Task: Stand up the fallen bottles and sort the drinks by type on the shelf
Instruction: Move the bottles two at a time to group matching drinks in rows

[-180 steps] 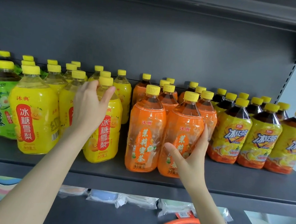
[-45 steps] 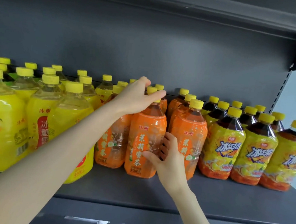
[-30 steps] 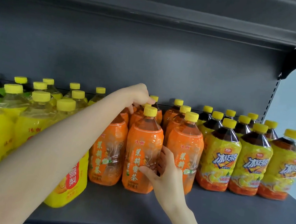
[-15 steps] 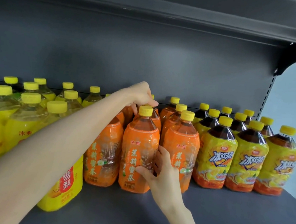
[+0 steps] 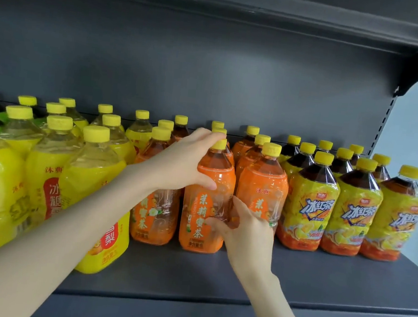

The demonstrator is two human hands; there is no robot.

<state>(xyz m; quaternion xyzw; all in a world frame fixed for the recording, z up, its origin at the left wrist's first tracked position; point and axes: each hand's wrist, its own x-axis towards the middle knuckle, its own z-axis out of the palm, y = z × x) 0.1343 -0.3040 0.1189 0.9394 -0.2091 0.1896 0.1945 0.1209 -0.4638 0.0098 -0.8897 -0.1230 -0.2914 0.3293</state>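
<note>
Head view: my left hand wraps the shoulder of the front orange bottle, fingers curled up by its yellow cap, thumb across the front. My right hand grips the same bottle low on its right side, thumb on the label. The bottle stands upright on the dark shelf, near the front edge, in the middle group. It touches the orange-label bottles either side. Yellow pear-drink bottles stand to the left, iced tea bottles to the right, all upright.
</note>
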